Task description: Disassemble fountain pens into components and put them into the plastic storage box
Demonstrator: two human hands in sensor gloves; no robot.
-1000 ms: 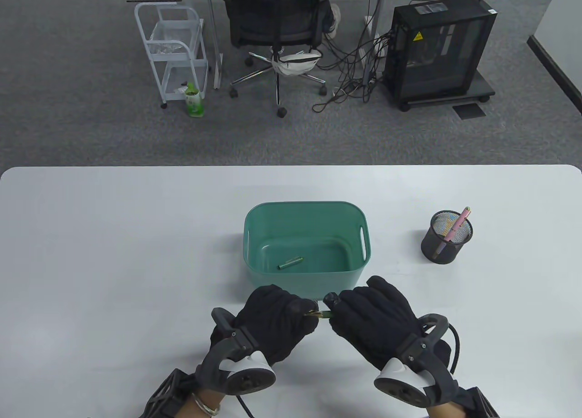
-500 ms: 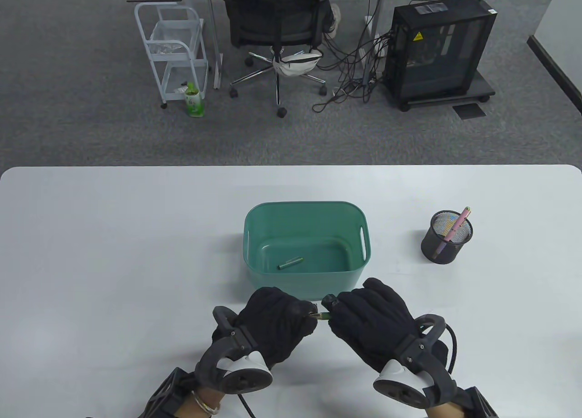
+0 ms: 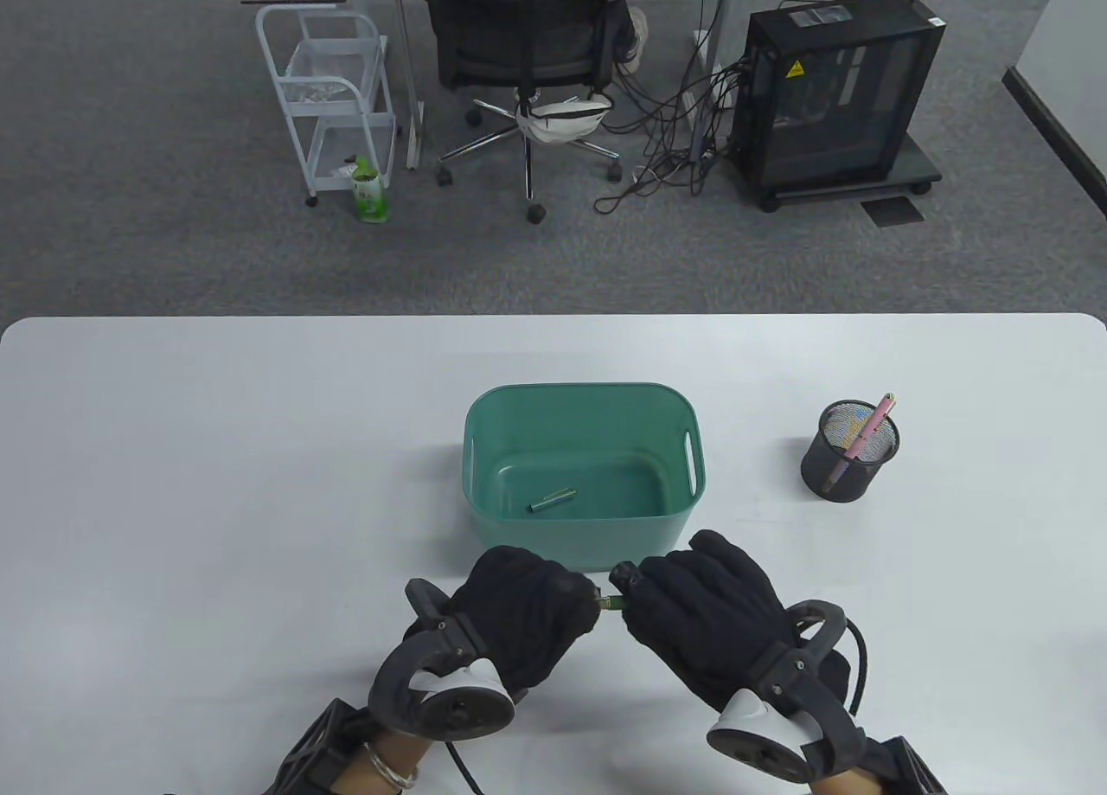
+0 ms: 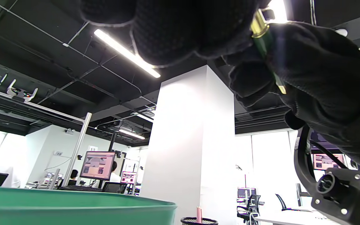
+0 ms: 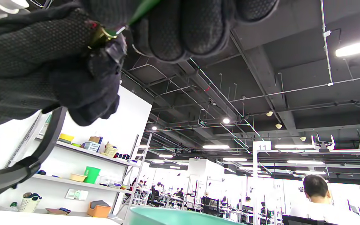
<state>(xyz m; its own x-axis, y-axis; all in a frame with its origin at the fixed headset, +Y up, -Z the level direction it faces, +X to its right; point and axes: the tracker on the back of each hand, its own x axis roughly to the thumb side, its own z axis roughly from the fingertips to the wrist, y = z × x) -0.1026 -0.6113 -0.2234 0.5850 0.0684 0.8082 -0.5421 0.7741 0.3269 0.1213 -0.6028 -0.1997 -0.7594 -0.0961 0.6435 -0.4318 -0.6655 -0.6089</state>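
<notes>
Gripping one green fountain pen (image 3: pixel 612 604) from both ends, just in front of the near wall of the teal plastic storage box (image 3: pixel 585 546) and above the white tabletop (image 3: pixel 216 484). Left hand (image 3: pixel 519 613) curling closed round the end bearing the gold ring, as seen in the left wrist view (image 4: pixel 259 26); right hand (image 3: pixel 700 609) curling closed round the green barrel, thumb and fingers wrapped over it. Only a short stretch of pen showing between the two gloves, so whether the joint is opening cannot be told. Judging the step in hand as unscrewing or pulling the section from the barrel. Doing it well probably meaning: holding one hand fixed as an anchor, turning only the other, keeping both grips in line with the pen's axis to avoid bending the joint, and pinching close to the gold ring rather than far out along the barrel. Keeping the work low and near the box rim likely helping, so that any small part slipping free falls on the tabletop or into the box instead of rolling off. One green pen part (image 3: pixel 552 500) already lying on the box floor. Pink pen (image 3: pixel 872 429) waiting upright in the black mesh pen cup (image 3: pixel 847 464), well to the right of the box.
</notes>
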